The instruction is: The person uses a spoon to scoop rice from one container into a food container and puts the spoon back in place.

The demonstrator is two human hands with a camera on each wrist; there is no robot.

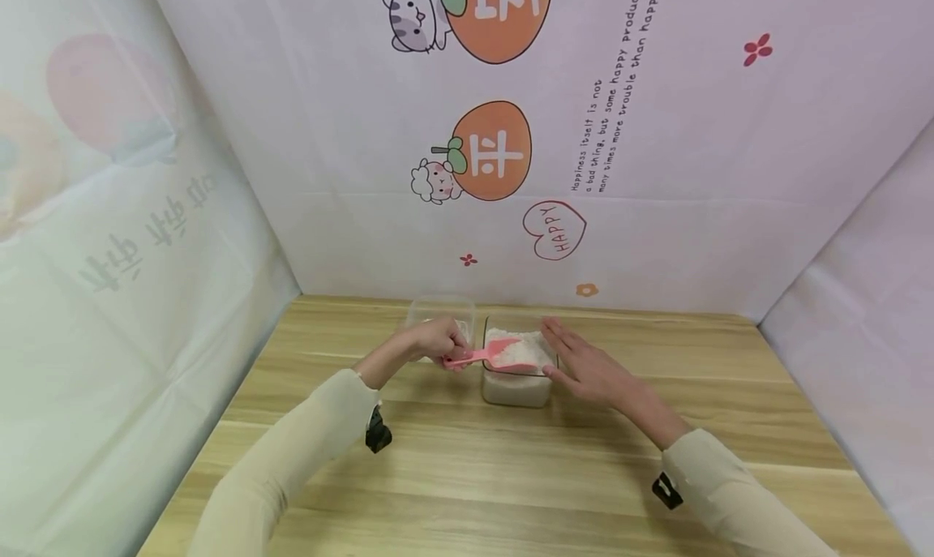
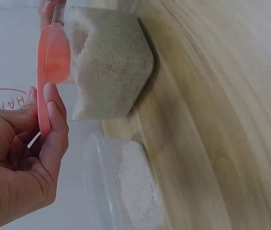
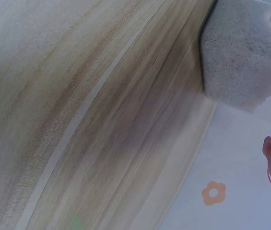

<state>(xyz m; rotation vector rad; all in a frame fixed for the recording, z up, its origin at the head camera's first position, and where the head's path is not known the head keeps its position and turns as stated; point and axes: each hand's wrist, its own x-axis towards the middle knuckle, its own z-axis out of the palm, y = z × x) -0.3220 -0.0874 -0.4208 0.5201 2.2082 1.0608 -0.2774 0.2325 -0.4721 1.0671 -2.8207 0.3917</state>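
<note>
My left hand (image 1: pixel 441 340) grips the handle of a pink scoop (image 1: pixel 503 366). In the left wrist view the thumb and fingers pinch this handle (image 2: pixel 43 110). The scoop's blade lies over the mouth of a clear square container (image 1: pixel 516 393), which holds white grains (image 1: pixel 527 348) that look like rice. At the container's right side is my right hand (image 1: pixel 593 369), its fingers extended along the rim; contact is hard to confirm. Behind my left hand stands a second clear plastic container (image 2: pixel 101 182) with some white contents (image 2: pixel 137 184), partly hidden in the head view.
Both containers stand near the back edge of a wood-grain table (image 1: pixel 467 476). A white printed sheet (image 1: pixel 350 135) rises behind it, with more white sheeting at both sides. A black device (image 1: pixel 378 431) is strapped at the left wrist, another (image 1: pixel 667 490) at the right.
</note>
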